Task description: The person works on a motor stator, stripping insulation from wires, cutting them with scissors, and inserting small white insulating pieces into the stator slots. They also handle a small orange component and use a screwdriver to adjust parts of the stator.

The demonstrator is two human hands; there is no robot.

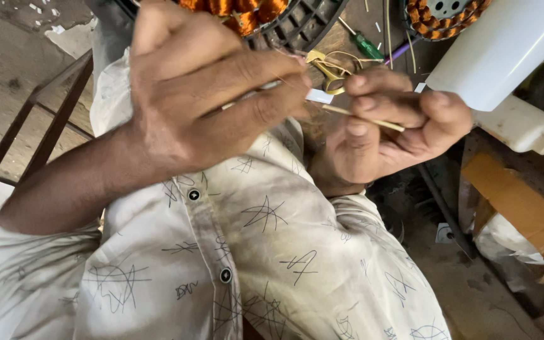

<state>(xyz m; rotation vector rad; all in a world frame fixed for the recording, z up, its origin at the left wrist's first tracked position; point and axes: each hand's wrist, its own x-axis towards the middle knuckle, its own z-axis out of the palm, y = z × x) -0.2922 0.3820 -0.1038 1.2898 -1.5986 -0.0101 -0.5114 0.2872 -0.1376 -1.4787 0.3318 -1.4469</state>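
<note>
A thin pale sleeve [363, 118] is pinched by right hand [398, 129] fingers; left hand [209, 88] fingers are curled around a small white strip [318, 96].

Just above the right fingers [379, 82] there's a pair of yellow-handled scissors [330, 68], and a bit further up a green-handled screwdriver [368, 45] with a purple wire [398, 53] next to it. Past the left fingers [247, 75], at the top edge, sits a copper-wound stator [234, 11] on a black plastic grille [306, 25]. A second copper winding [439, 17] is up and to the right of the right fingers. A big white plastic container [505, 47] sits right beside those fingers, with brown cardboard [517, 201] below it. Under both sets of fingers is a grubby white scribble-print shirt [272, 252]. Way off on the left-fingers side: a metal frame [45, 135] over a concrete floor [7, 63].
</note>
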